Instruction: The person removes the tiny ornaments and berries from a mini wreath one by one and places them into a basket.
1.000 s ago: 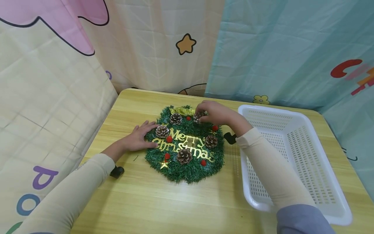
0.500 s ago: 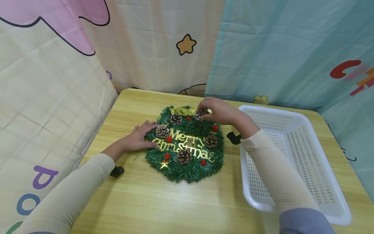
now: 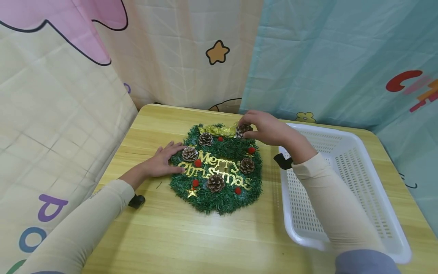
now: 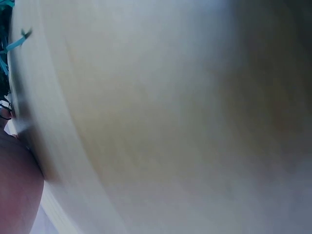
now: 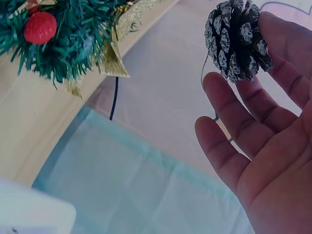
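Note:
A green Christmas wreath (image 3: 213, 203) with gold "Merry Christmas" lettering (image 3: 219, 165) lies on the wooden table. My left hand (image 3: 162, 161) rests on its left edge with the fingers spread. Between thumb and fingers of my right hand (image 3: 268, 129) a frosted pine cone (image 5: 236, 41) is pinched, held above the wreath's upper right edge. A thin wire trails from that cone in the right wrist view. Several other pine cones, red berries and a gold star (image 3: 192, 193) sit on the wreath. In the left wrist view mostly blurred table shows.
A white slotted plastic basket (image 3: 289, 213) stands on the right side of the table, under my right forearm. Gold ribbon (image 3: 215, 131) lies along the wreath's top. Printed curtains (image 3: 191, 68) hang behind and to the left of the table (image 3: 191, 243).
My right hand has moved up and to the right, carrying the pine cone away from its spot on the wreath. My left hand has stayed where it was.

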Demonstrator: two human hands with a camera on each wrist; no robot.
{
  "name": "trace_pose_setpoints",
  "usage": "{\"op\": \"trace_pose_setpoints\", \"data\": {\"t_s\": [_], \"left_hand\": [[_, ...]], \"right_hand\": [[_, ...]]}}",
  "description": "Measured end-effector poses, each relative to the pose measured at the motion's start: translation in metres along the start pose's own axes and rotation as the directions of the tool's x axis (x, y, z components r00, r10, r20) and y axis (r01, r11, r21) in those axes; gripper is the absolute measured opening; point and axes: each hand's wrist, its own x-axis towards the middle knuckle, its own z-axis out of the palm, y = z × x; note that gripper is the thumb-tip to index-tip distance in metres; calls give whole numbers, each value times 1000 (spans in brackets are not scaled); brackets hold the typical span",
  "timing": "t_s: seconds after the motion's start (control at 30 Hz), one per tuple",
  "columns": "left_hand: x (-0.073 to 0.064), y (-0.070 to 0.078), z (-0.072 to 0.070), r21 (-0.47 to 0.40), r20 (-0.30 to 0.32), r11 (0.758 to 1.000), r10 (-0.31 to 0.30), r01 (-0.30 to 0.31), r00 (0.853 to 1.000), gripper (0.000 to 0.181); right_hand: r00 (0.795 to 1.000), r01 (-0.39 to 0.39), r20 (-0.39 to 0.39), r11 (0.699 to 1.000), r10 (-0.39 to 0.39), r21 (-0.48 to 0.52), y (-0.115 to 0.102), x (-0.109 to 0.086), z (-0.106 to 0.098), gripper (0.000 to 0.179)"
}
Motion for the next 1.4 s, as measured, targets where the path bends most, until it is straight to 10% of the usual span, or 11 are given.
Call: {"op": "trace_pose_setpoints", "data": {"t_s": [1.4], "left_hand": [[-2,0,0,5,3,1000,5,-5,1000,88]], "right_hand": [[970,-234,-86,969,227,-83,42,-101,-29,27]]}}
